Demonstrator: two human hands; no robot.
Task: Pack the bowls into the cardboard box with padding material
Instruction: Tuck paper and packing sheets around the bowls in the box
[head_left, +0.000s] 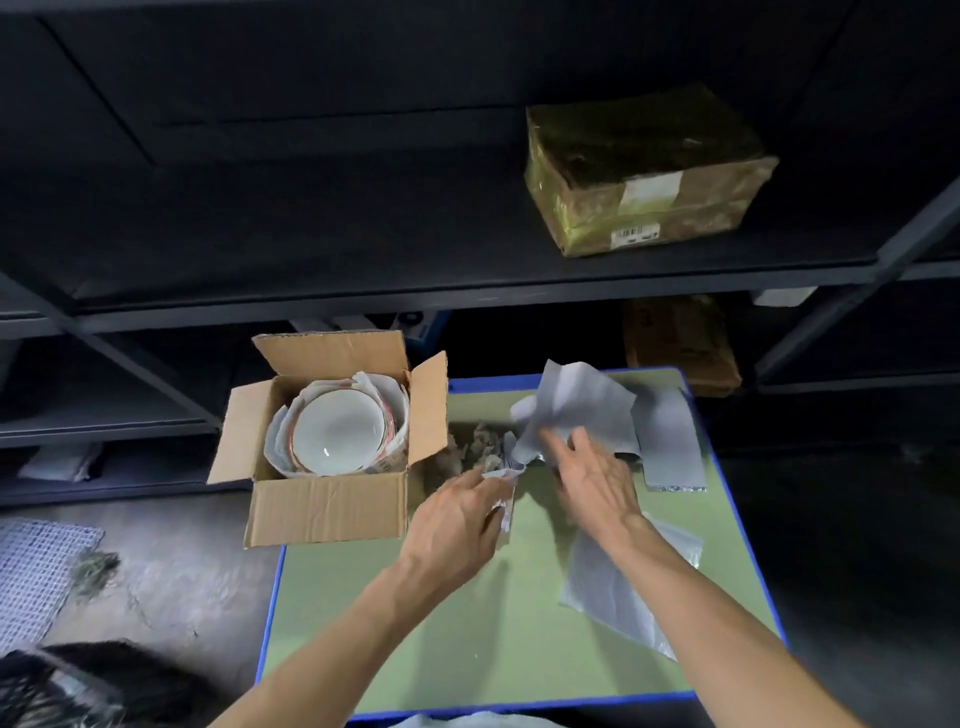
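**Head view: padding sheet in hand, bowls in the box**

Head view is the only one supplied. We find the cardboard box (327, 514) at the counter's (493, 660) left edge with its flaps open. The bowls (337, 434) are nested inside, with paper round the stack, presumably to keep the rims off the walls. The left hand (460, 514) pinches what appears to be the lower end of a white padding sheet (576, 405). The right hand (597, 483) lies against the sheet with fingers straight and spread, gripping nothing that we can see. We judge the sheet is raised off the counter for bunching or carrying to the box. Spare sheets (670, 436) lie flat just beyond, and a crumpled wad (478, 447) sits beside the box. No padding covers the top bowl yet.
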